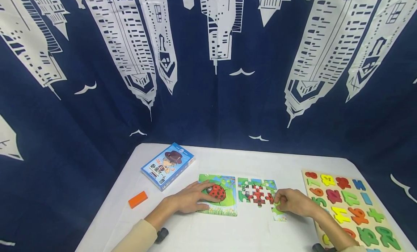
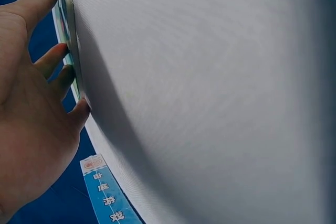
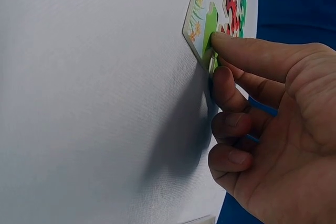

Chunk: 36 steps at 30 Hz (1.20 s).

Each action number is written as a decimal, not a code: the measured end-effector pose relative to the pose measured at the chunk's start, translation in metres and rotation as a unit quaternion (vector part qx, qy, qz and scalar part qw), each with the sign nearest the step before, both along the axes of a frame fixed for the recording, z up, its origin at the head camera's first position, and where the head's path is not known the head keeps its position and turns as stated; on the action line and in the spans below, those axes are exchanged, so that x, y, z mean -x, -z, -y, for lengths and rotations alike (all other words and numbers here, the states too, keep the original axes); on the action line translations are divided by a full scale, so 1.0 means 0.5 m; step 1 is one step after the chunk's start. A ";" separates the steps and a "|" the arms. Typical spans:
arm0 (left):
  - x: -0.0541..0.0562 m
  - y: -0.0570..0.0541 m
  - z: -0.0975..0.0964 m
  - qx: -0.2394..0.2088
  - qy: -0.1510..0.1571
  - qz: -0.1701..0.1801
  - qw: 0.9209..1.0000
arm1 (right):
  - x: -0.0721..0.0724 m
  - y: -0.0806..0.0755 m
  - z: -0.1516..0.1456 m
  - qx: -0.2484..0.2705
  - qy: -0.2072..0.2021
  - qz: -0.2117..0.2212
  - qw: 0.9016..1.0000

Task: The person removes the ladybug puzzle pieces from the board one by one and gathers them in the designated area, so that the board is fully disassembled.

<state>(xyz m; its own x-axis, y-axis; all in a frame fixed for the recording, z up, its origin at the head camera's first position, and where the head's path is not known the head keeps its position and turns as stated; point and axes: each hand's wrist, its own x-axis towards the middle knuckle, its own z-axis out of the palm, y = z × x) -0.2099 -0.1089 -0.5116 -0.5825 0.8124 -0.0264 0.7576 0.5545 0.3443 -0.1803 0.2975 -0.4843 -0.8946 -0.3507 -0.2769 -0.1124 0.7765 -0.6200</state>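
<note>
My left hand (image 1: 189,198) rests with spread fingers on a square ladybug picture board (image 1: 228,205). In the left wrist view its fingertips (image 2: 64,49) lie along the board's edge. Right beside the board is a partly joined ladybug jigsaw (image 1: 258,194), with white table showing through gaps in it. At its lower right corner my right hand (image 1: 294,203) pinches a green jigsaw piece (image 3: 210,27) between thumb and curled forefinger; the hand hides part of this piece. A corner piece with flowers (image 1: 279,217) lies just below the fingertips, and the other fingers curl toward the palm.
A blue card-game box (image 1: 167,166) lies at the back left, with an orange block (image 1: 138,199) in front of it. On the right, a wooden board of colourful number pieces (image 1: 311,203) extends under my right forearm. A dark blue patterned curtain (image 1: 215,110) hangs behind the white table (image 1: 228,234).
</note>
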 end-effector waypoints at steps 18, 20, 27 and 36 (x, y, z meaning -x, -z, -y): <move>-0.004 -0.009 0.002 -0.008 -0.004 0.007 1.000 | 0.001 0.001 0.008 -0.011 0.004 -0.020 1.000; -0.004 -0.009 0.002 -0.008 -0.004 0.007 1.000 | 0.001 0.002 0.007 -0.011 0.003 -0.019 1.000; -0.003 -0.006 0.002 -0.004 0.001 0.001 1.000 | 0.001 0.001 0.005 -0.009 0.002 -0.017 1.000; 0.000 -0.005 0.001 0.005 0.001 0.009 1.000 | 0.005 -0.012 0.012 -0.002 -0.013 -0.028 1.000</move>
<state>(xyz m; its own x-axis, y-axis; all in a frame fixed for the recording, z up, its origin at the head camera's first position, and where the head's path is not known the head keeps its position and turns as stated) -0.2097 -0.1096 -0.5090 -0.5806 0.8130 -0.0444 0.7526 0.5566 0.3519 -0.1830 0.2917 -0.4781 -0.8997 -0.3726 -0.2272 -0.1673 0.7753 -0.6090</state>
